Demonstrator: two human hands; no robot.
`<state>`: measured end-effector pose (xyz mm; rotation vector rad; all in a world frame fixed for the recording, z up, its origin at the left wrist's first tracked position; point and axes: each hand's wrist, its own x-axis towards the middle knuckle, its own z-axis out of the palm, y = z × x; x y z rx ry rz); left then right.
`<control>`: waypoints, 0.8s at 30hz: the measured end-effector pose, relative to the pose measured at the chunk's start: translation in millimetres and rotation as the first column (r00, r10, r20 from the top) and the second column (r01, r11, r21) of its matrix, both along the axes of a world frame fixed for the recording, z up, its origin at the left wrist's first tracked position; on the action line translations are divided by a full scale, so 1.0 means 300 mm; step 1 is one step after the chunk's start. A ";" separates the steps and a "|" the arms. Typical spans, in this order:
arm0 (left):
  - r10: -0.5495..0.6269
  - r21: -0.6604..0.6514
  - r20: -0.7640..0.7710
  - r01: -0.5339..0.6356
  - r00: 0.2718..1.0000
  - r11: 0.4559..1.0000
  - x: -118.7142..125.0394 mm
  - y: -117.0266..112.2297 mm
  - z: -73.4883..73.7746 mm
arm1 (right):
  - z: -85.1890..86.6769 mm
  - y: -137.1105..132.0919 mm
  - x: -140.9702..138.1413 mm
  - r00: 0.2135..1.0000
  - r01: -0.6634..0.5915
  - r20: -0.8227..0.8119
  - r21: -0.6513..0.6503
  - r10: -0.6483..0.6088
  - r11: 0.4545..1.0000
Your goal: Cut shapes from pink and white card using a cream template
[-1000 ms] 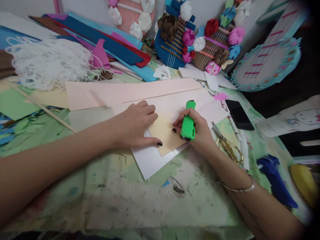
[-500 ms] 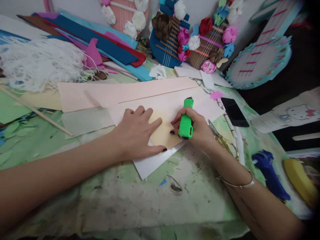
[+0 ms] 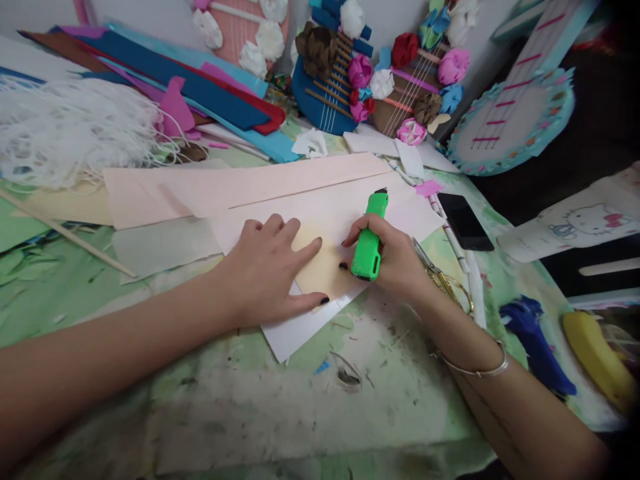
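Left hand lies flat, palm down, fingers spread on the cream sheet; it closes on nothing. Right hand is wrapped firmly round the green tool, a cutter or a marker, I cannot tell which. Its nose points away from me, over the pink sheet; whether it touches is unclear. The cream sheet sits mid-table on a white sheet, between the two hands. I judge it thin, light and limp: it likely slides on the smooth paper beneath and creases easily. Best held by flat pressure from above, or pinched at the free corner near the left thumb. The tool looks rigid, light plastic, fit for a mid-body grip. Scissors lie just beside the right wrist.
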<state>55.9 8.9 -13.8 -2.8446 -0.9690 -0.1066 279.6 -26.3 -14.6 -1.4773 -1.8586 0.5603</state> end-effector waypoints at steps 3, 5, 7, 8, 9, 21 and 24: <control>-0.007 0.001 0.008 0.007 1.000 1.000 -0.001 -0.001 0.001 | 0.005 0.000 0.006 1.000 -0.010 0.001 -0.032 0.010 0.999; -0.013 -0.002 0.006 0.013 1.000 1.000 -0.001 0.001 0.002 | 0.005 0.001 0.012 0.999 -0.033 -0.017 -0.050 0.032 0.998; -0.014 0.001 -0.001 0.014 1.000 1.000 -0.001 0.003 0.000 | 0.005 0.002 0.021 0.997 -0.067 -0.040 -0.067 0.065 0.995; -0.015 0.005 -0.003 0.015 1.000 1.000 -0.001 0.005 -0.001 | 0.004 0.002 0.026 0.996 -0.084 -0.049 -0.075 0.081 0.994; -0.016 0.011 -0.004 0.016 1.000 1.000 -0.001 0.006 -0.002 | 0.003 0.002 0.030 0.994 -0.099 -0.056 -0.082 0.095 0.992; -0.027 -0.006 0.026 0.027 0.999 1.000 0.000 0.003 -0.005 | 0.003 -0.008 0.030 0.981 -0.178 -0.101 -0.131 0.165 0.975; -0.030 0.007 0.045 0.030 0.999 1.000 -0.002 0.002 -0.007 | 0.003 -0.008 0.026 0.980 -0.179 -0.113 -0.134 0.165 0.975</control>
